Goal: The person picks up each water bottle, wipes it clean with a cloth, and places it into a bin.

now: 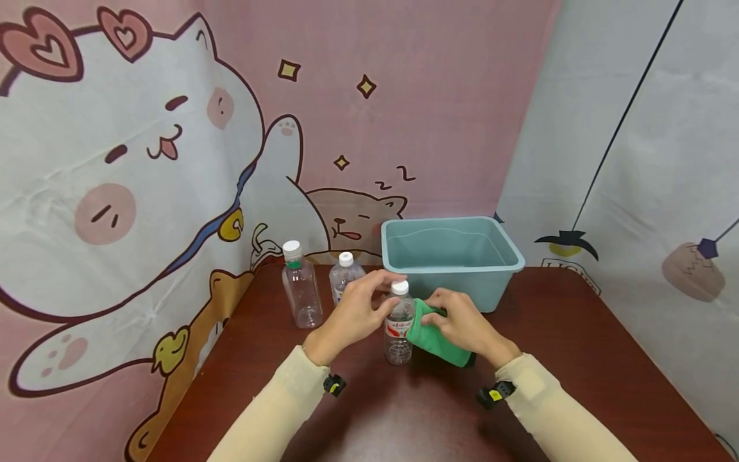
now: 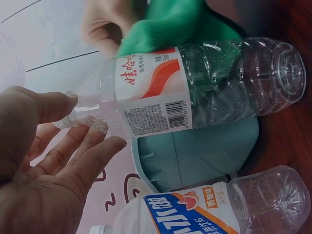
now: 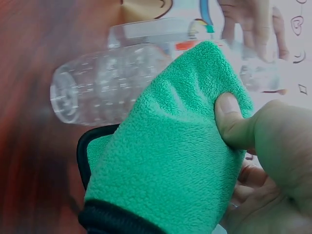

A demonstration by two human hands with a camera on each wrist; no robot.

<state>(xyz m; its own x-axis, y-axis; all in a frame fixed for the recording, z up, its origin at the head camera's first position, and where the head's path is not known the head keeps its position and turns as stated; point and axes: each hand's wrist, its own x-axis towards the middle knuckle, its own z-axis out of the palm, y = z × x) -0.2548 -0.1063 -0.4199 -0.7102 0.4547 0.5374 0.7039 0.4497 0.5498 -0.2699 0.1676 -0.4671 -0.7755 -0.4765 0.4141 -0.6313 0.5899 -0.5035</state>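
A clear plastic bottle [image 1: 399, 347] with a white cap and a red-and-white label stands upright on the table. My left hand [image 1: 360, 305] holds it near the cap, thumb on one side of the neck and fingers on the other, as the left wrist view shows. Just right of the bottle, my right hand [image 1: 462, 324] pinches a folded green cloth [image 3: 161, 141] with dark edging between thumb and fingers. The cloth [image 1: 435, 343] lies against or very close to the bottle's side; whether they touch is hard to tell.
A light blue plastic bin [image 1: 456, 269] stands at the back of the dark red table [image 1: 369, 423]. To the left are a tall clear bottle [image 1: 303, 292] with a white cap and another bottle [image 2: 195, 207] with a blue-and-orange label. Behind hangs a printed cartoon cloth [image 1: 444, 128].
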